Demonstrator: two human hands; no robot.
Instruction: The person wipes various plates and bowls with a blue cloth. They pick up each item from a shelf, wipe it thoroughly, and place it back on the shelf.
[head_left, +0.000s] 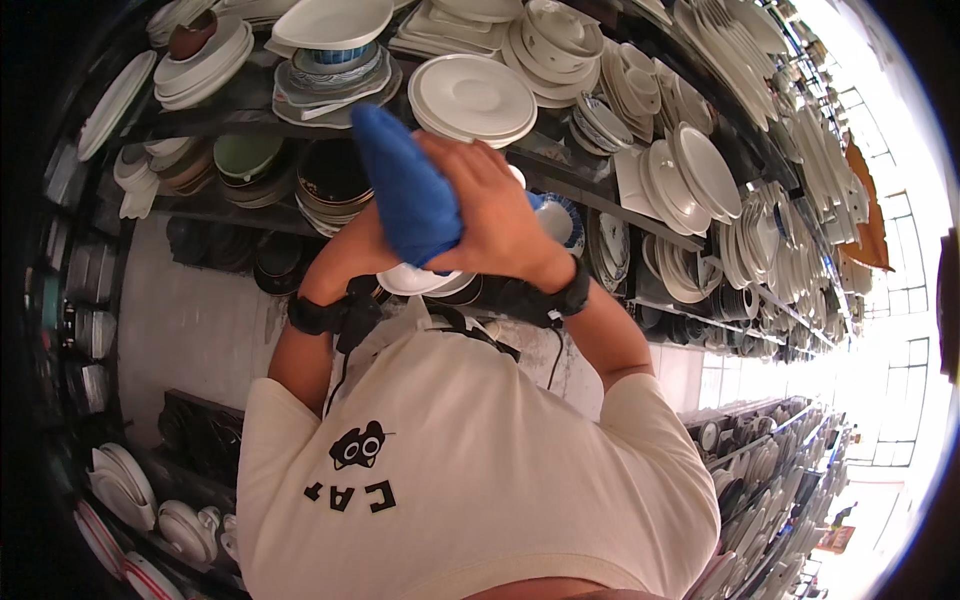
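My right hand (495, 210) grips a bunched blue cloth (412, 191), its fingers over the top and its thumb along the near side. My left hand (367, 236) reaches in behind the cloth from the left; its fingers are hidden, so its hold cannot be made out. Below the cloth shows part of a glossy white ceramic dish (416, 280). Whether a hand holds that dish or it rests lower down is unclear. Just beyond my right hand lies a stack of white round plates (474, 94) on the upper shelf.
Dark shelves carry stacked crockery: patterned blue-and-white bowls (334, 75), a green bowl (247, 156), black plates (334, 176) and white oval plates (705, 172). More racks of dishes (772, 480) stand at the right. Black bands with a cable (556, 352) circle my wrists.
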